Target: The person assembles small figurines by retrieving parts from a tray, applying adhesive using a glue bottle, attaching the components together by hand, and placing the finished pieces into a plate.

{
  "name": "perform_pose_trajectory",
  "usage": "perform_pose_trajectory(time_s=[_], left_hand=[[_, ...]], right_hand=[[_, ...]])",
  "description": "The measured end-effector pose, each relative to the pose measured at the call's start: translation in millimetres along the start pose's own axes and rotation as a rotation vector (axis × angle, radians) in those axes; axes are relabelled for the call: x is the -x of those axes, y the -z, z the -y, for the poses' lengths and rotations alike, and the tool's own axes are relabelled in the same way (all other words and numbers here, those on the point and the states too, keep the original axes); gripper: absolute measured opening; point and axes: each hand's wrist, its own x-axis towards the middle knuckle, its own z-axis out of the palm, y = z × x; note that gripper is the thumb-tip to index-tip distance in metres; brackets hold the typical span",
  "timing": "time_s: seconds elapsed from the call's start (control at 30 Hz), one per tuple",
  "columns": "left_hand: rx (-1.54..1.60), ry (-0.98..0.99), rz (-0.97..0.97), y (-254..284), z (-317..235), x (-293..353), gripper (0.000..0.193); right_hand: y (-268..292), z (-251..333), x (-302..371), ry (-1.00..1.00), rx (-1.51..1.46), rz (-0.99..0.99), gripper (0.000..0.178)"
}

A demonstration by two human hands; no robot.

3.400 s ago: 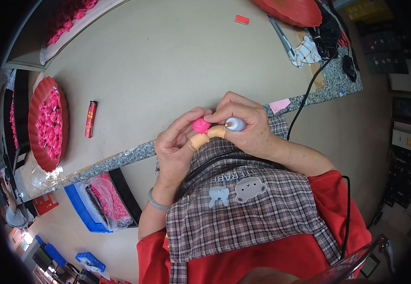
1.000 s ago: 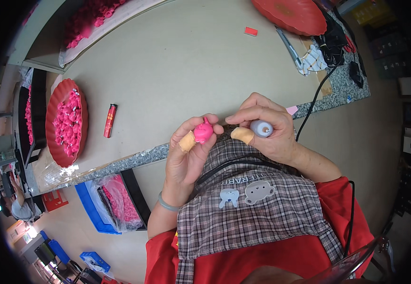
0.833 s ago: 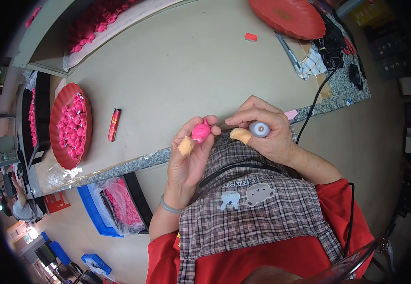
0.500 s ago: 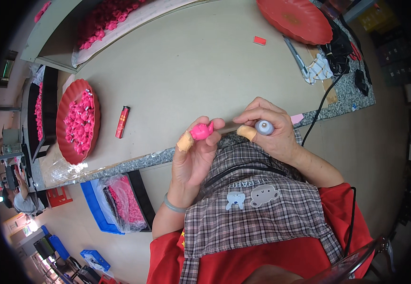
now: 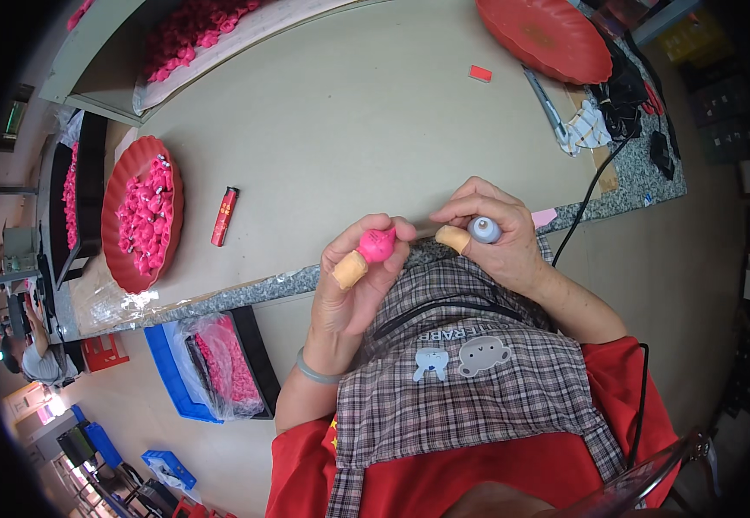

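Worn are a plaid apron (image 5: 478, 410), red sleeves (image 5: 621, 384) and, apparently, glasses (image 5: 695, 445).

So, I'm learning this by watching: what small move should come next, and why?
Probably bring the pale bottle in the right hand over to the pink piece: the left hand holds that piece up in its fingertips, the two hands are apart, and the bottle's tip faces the camera, not the piece.

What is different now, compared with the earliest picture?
The right hand has drawn away from the pink piece, and a gap now parts the hands. The piece has turned in the left hand. Unchanged: the left holds the piece, the right keeps the pale bottle; the slim red object stays on the table.
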Motion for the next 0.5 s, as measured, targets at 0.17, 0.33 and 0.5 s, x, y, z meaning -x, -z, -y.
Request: perform_pose_trajectory(time_s=[0.17,0.33,0.5], left_hand=[[-0.056,-0.018,-0.034,-1.0,-2.5,1.6,0.043],[-0.067,-0.016,-0.032,1.5,-2.6,0.1,0.041],[-0.082,-0.019,-0.046,4.8,-2.7,-0.9,0.040]], right_hand=[[-1.1,-1.2,-0.1,0.001,0.012,0.002,0.020],[-0.2,-1.8,0.0,-0.011,0.011,0.003,0.019],[-0.7,-2.8,-1.7,0.001,0.011,-0.004,0.019]])
